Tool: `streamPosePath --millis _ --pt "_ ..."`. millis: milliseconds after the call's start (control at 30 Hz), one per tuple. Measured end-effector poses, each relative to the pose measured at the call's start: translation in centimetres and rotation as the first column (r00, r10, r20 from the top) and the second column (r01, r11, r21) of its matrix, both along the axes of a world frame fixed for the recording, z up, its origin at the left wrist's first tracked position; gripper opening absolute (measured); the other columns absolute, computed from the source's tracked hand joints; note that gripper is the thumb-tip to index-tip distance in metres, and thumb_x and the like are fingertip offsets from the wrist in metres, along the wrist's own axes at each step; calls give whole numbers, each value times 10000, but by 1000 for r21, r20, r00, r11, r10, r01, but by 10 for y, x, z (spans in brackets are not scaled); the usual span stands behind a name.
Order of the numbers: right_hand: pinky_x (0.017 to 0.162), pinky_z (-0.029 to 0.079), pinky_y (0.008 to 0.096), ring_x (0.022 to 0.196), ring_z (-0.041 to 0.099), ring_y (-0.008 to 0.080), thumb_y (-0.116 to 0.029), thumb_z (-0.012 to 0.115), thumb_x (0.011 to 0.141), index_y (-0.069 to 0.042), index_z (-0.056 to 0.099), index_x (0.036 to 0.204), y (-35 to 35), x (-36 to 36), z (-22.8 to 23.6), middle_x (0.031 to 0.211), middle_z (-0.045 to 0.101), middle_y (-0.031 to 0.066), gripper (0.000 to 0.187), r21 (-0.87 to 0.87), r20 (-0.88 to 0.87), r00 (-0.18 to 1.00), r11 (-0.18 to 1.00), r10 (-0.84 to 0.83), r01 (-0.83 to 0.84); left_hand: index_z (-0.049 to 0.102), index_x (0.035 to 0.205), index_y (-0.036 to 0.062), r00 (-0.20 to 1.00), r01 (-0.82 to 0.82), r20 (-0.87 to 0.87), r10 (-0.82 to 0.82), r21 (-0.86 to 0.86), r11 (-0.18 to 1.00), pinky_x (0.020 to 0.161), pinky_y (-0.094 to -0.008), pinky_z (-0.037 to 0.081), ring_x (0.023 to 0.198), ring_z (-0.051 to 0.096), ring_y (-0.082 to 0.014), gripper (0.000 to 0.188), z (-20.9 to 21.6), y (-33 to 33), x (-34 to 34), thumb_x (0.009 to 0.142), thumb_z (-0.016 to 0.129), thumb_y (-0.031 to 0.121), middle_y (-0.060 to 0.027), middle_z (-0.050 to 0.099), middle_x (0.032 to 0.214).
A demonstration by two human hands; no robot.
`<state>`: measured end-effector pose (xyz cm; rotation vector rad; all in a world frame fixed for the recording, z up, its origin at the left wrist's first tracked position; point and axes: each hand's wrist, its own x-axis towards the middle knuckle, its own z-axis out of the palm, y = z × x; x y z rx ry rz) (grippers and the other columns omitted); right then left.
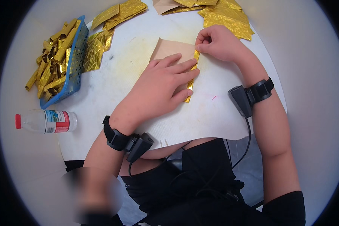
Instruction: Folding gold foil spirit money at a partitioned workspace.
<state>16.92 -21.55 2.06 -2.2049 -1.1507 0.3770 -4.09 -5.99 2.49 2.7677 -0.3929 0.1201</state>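
Note:
A sheet of gold foil paper [168, 48] lies brown side up on the white table. Along its right edge a narrow gold strip is folded over. My left hand [164, 83] rests flat across the sheet, fingers spread, with the fingertips on the folded strip; it covers the lower part of the sheet. At the strip's upper end my right hand [218, 42] is closed, thumb and forefinger pinching the sheet's corner.
At the left stands a blue plastic basket [78, 56] heaped with folded gold foil rolls [51, 67]. A water bottle [45, 121] with a red cap lies below it. Gold foil sheets [228, 19] are piled along the far edge, some beside the basket. Cables hang from both wrist straps.

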Motion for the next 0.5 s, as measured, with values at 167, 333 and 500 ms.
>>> streamPosePath --millis 167,333,500 --pt "751 570 357 753 705 246 -158 722 836 -4 786 946 2 -1 -3 824 752 145 200 8 1 1000 1000 2 -2 677 1422 86 1000 7 -21 -8 -7 1000 1238 -528 343 1520 431 -411 501 1 3 -1 965 701 290 -110 553 1608" --pt "752 570 356 761 705 242 -163 728 837 -6 787 945 0 1 -1 829 755 140 200 -4 -7 1000 1000 -1 1 697 1395 74 1000 11 -10 -12 -32 999 1240 -522 345 1527 429 -404 494 1 2 -1 955 715 299 -114 557 1604" --pt "751 568 356 763 705 237 -168 737 838 -10 789 941 0 1 -3 830 758 135 195 -2 -7 1000 1000 2 -2 697 1393 69 1000 13 -9 -14 -41 999 1227 -512 370 1517 451 -412 502 1 3 -2 944 740 289 -130 568 1591"
